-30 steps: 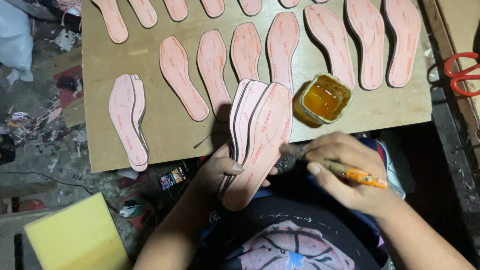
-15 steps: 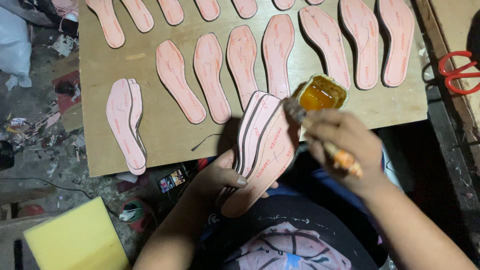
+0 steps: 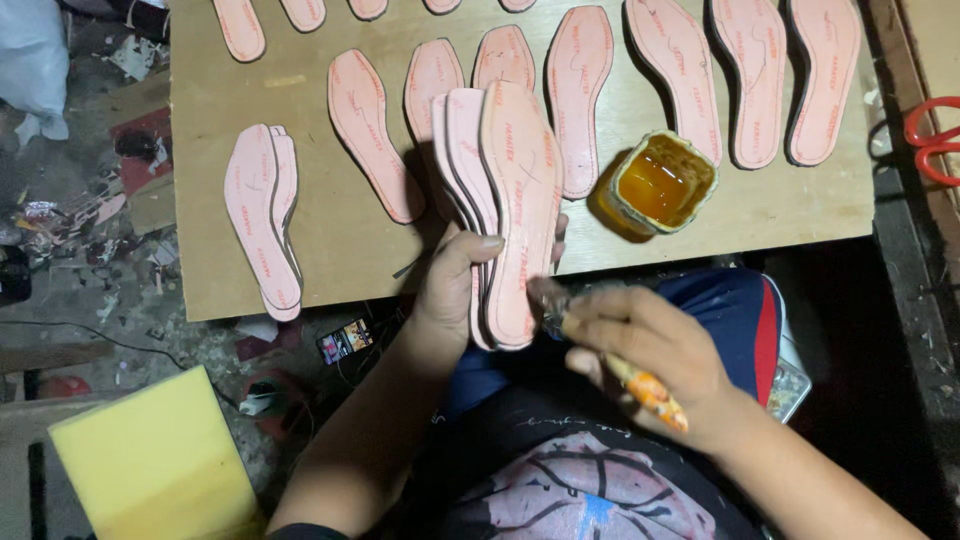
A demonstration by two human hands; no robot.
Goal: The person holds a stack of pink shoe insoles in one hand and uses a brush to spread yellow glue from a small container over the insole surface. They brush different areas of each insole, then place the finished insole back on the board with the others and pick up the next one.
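My left hand [image 3: 452, 290] grips a fanned stack of pink shoe insoles [image 3: 505, 190], held upright over the near edge of a wooden board [image 3: 330, 230]. My right hand [image 3: 650, 350] holds a glue brush with an orange handle [image 3: 650, 392], its bristle end touching the lower edge of the front insole. An open tin of amber glue [image 3: 662, 182] stands on the board just right of the stack.
Several pink insoles [image 3: 368, 132] lie in rows across the board, with a small pile [image 3: 262, 220] at its left. A yellow foam block [image 3: 155, 465] sits lower left. Red scissors [image 3: 932, 140] lie at the right edge. Scraps litter the floor on the left.
My right hand came back from the glue tin and brought the brush down to the bottom of the insole stack. My left hand turned the stack more upright.
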